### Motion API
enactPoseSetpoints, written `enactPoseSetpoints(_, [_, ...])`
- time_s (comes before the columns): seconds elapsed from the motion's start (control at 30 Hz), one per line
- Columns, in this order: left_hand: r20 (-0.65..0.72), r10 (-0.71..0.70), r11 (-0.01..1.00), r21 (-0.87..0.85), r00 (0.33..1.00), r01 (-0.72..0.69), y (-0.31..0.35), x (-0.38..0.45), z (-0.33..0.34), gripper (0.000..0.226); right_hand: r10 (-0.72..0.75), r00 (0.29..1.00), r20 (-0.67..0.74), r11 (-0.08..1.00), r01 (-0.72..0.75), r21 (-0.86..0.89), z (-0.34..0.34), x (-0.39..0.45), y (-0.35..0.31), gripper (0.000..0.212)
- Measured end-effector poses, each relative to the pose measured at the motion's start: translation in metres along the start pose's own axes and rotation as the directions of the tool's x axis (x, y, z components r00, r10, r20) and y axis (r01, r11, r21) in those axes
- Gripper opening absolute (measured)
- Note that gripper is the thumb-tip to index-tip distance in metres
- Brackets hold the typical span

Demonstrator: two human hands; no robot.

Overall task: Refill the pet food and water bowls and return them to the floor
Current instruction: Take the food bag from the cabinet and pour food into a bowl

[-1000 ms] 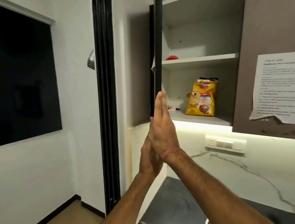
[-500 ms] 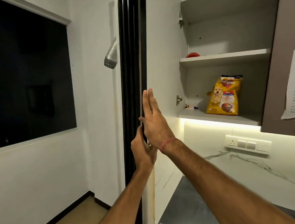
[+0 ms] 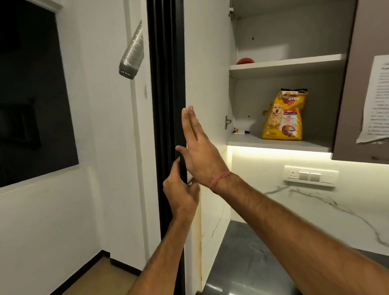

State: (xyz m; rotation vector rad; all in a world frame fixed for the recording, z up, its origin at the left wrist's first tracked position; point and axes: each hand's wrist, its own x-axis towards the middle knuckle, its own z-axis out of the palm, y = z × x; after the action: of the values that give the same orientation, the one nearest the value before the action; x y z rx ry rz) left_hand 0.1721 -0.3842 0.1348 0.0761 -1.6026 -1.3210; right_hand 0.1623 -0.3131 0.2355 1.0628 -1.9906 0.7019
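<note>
Still, with the right hand (image 3: 199, 147) flat and fingers straight against the open cabinet door (image 3: 206, 76) and the left hand (image 3: 180, 190) curled on its lower edge, the door could swing back when released, blocking the pet food bag (image 3: 282, 117) far right on the lower shelf (image 3: 279, 144).

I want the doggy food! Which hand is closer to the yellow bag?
The right hand. It is flat against the open cupboard door, left of and slightly below the bag on the shelf. The left hand grips the door's edge lower down, farther left.
</note>
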Motion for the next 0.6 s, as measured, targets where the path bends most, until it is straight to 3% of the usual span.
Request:
enactPoseSetpoints(0.1, [-0.015,0.031,0.996,0.083,0.999,-0.03,-0.002,-0.005,0.002,0.073,-0.003,1.0,0.011,1.0,0.003,-0.008,-0.006,-0.001,0.005,0.093])
enactPoseSetpoints(0.27, [-0.033,0.009,1.0,0.011,0.999,-0.008,-0.009,-0.011,0.006,0.059,0.018,0.999,0.029,0.998,-0.019,0.052,-0.012,-0.009,0.019,0.086])
enactPoseSetpoints(0.37, [-0.044,-0.087,0.994,-0.078,0.995,0.083,-0.011,-0.023,0.01,0.053,0.075,0.996,0.051,0.99,-0.081,0.114,-0.017,-0.016,0.027,0.082])
enactPoseSetpoints(0.5, [0.002,-0.34,0.925,-0.176,0.94,0.335,-0.022,-0.041,0.024,0.077,0.175,0.98,0.095,0.971,-0.188,0.149,-0.017,-0.024,0.037,0.07])
enactPoseSetpoints(0.6, [0.113,-0.398,0.908,-0.091,0.911,0.408,-0.032,-0.057,0.04,0.08,0.213,0.974,0.076,0.968,-0.221,0.119,-0.017,-0.028,0.05,0.064])
